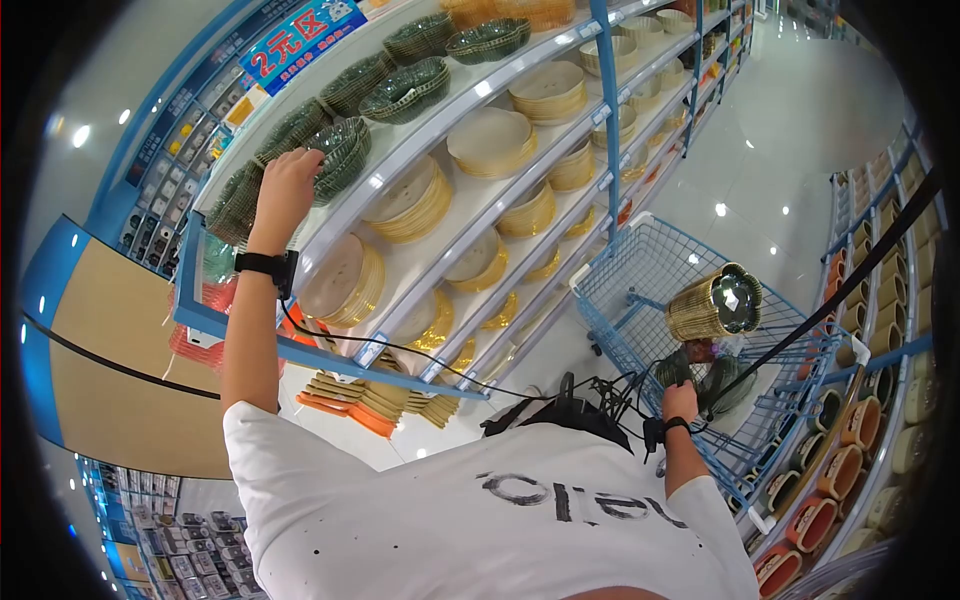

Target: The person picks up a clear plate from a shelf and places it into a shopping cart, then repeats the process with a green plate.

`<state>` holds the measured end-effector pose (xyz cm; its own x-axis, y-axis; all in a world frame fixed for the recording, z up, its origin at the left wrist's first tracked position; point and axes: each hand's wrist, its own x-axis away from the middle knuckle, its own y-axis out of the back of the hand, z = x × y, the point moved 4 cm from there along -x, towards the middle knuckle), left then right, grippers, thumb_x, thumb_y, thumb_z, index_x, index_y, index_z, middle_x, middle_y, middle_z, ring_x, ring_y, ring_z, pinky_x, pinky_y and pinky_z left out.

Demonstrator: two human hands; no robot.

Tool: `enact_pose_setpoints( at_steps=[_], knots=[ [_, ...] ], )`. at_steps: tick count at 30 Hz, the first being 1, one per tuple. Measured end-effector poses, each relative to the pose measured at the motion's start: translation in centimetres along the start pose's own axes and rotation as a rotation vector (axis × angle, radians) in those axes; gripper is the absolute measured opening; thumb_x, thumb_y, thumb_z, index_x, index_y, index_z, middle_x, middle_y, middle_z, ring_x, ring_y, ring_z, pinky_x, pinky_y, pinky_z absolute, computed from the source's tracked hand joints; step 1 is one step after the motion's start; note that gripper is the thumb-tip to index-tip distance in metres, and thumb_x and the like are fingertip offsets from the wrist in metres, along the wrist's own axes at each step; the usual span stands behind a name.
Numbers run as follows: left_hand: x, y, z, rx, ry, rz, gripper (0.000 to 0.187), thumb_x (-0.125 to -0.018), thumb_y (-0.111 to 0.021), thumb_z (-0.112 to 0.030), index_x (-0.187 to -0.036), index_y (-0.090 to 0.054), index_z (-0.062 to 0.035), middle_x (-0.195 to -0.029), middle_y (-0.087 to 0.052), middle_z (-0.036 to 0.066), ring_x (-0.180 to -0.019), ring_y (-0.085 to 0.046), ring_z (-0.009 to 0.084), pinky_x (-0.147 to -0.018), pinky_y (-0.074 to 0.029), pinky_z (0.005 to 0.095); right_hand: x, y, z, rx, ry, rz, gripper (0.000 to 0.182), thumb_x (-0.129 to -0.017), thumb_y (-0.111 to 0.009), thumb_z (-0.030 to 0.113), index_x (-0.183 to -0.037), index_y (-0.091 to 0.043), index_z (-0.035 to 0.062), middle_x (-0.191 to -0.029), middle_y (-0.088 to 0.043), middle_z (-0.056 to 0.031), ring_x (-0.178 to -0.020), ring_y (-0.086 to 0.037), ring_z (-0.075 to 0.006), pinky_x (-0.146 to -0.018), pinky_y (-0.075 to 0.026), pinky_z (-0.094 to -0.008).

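My left hand (288, 180) reaches to the upper shelf. Its fingers curl over the rim of a dark green ribbed basket (343, 158), close to other stacks of green baskets (234, 200). My right hand (680, 402) is closed at the near edge of a blue wire shopping cart (640, 250), apparently around its handle, which the hand covers. Just past those fingers, inside the cart, are dark green ribbed see-through items (728, 385). A gold ribbed container (700, 304) with a dark green flower-shaped end lies on its side in the cart.
Stacked beige plates (490, 140) with golden edges fill the sloping shelves. Orange and tan slatted items (360, 402) sit low down. Right of the cart, another rack holds orange and green pots (838, 470). A tiled aisle (745, 150) runs ahead. Cables (430, 355) cross in front of me.
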<state>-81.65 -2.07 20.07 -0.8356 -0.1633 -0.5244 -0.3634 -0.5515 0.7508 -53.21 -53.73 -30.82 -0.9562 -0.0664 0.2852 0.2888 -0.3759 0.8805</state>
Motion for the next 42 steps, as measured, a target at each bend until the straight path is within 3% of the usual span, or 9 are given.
enact_pose_setpoints(
  at_steps=[8,15,19,22,27,31,34,37,42],
  knots=[
    [0.7,-2.7,-0.8,0.336,0.138,-0.025,0.013,-0.092,-0.058,-0.014,-0.094,-0.062,-0.0015,-0.085,-0.062,0.016,-0.086,-0.06,0.0367,-0.075,-0.047,0.0443,-0.2,0.0,0.2,-0.014,-0.021,0.019,0.031,-0.088,-0.055,0.025,-0.108,-0.063,0.0021,-0.103,-0.069,-0.0221,-0.095,-0.066,-0.0407,-0.081,-0.052,-0.049],
    [1.7,-3.9,-1.4,0.19,0.245,-0.017,0.018,-0.092,-0.06,-0.018,-0.098,-0.063,-0.0005,-0.091,-0.063,0.018,-0.083,-0.061,0.0389,-0.071,-0.048,0.0445,-0.4,-0.8,-0.5,-0.025,0.005,0.059,0.037,-0.086,-0.055,0.029,-0.114,-0.062,0.0043,-0.108,-0.067,-0.0236,-0.1,-0.063,-0.0423,-0.086,-0.05,-0.0515],
    [0.1,-2.4,-5.0,0.039,0.091,-0.302,0.02,-0.091,-0.062,-0.01,-0.106,-0.062,0.0027,-0.1,-0.064,0.021,-0.092,-0.061,0.0373,-0.081,-0.049,0.0423,-0.2,-1.6,-1.6,-0.062,0.032,-0.028,0.031,-0.082,-0.057,0.026,-0.105,-0.064,0.0055,-0.096,-0.07,-0.0201,-0.092,-0.066,-0.0399,-0.079,-0.052,-0.0515],
    [-1.0,-4.8,-11.6,0.422,0.091,-0.406,0.02,-0.093,-0.059,-0.009,-0.11,-0.06,0.0019,-0.103,-0.061,0.015,-0.095,-0.058,0.0293,-0.085,-0.047,0.0393,0.3,-1.3,-1.4,-0.052,-0.001,-0.044,0.025,-0.081,-0.063,0.025,-0.095,-0.064,0.0048,-0.089,-0.07,-0.0174,-0.084,-0.068,-0.0375,-0.075,-0.053,-0.0495],
    [-3.4,-18.3,-30.6,1.271,0.114,0.134,0.025,-0.086,-0.064,-0.007,-0.11,-0.059,-0.0015,-0.107,-0.061,0.015,-0.103,-0.058,0.0302,-0.093,-0.045,0.038,0.8,-1.4,-1.2,-0.056,-0.012,-0.042,0.023,-0.081,-0.065,0.023,-0.094,-0.063,0.0045,-0.085,-0.07,-0.0169,-0.081,-0.068,-0.0362,-0.072,-0.054,-0.0471],
    [-5.8,-22.3,-49.1,1.209,-0.46,0.044,0.029,-0.082,-0.07,-0.014,-0.106,-0.061,-0.003,-0.103,-0.063,0.014,-0.099,-0.059,0.035,-0.083,-0.047,0.0457,1.3,-1.5,-0.9,-0.029,-0.031,-0.043,0.021,-0.08,-0.065,0.021,-0.092,-0.063,0.0054,-0.085,-0.07,-0.0165,-0.08,-0.068,-0.0351,-0.071,-0.054,-0.0466],
    [-7.0,-24.7,-59.3,1.166,-0.644,0.199,0.028,-0.081,-0.071,-0.016,-0.104,-0.064,-0.0027,-0.106,-0.064,0.015,-0.103,-0.059,0.0324,-0.086,-0.047,0.0443,1.5,-1.6,-0.9,-0.057,-0.038,-0.045,0.019,-0.078,-0.067,0.02,-0.09,-0.063,0.0059,-0.084,-0.07,-0.0164,-0.082,-0.068,-0.0347,-0.072,-0.054,-0.0463],
    [-7.5,-26.8,-65.4,1.096,-0.856,0.113,0.022,-0.08,-0.071,-0.018,-0.099,-0.066,-0.0064,-0.096,-0.064,0.011,-0.097,-0.061,0.0293,-0.083,-0.046,0.0416,1.5,-1.9,-0.9,-0.062,-0.055,-0.047,0.019,-0.077,-0.067,0.02,-0.089,-0.063,0.0062,-0.084,-0.07,-0.0157,-0.082,-0.067,-0.0346,-0.072,-0.053,-0.0463],
    [-6.9,-31.1,-69.3,0.713,-1.098,0.313,0.011,-0.085,-0.064,-0.022,-0.083,-0.069,-0.0127,-0.087,-0.063,0.004,-0.088,-0.062,0.0236,-0.076,-0.045,0.0386,1.6,-2.7,-0.9,-0.063,-0.006,-0.123,0.015,-0.076,-0.066,0.018,-0.085,-0.062,0.0069,-0.08,-0.069,-0.0128,-0.08,-0.067,-0.0327,-0.071,-0.054,-0.0443]
  ],
)
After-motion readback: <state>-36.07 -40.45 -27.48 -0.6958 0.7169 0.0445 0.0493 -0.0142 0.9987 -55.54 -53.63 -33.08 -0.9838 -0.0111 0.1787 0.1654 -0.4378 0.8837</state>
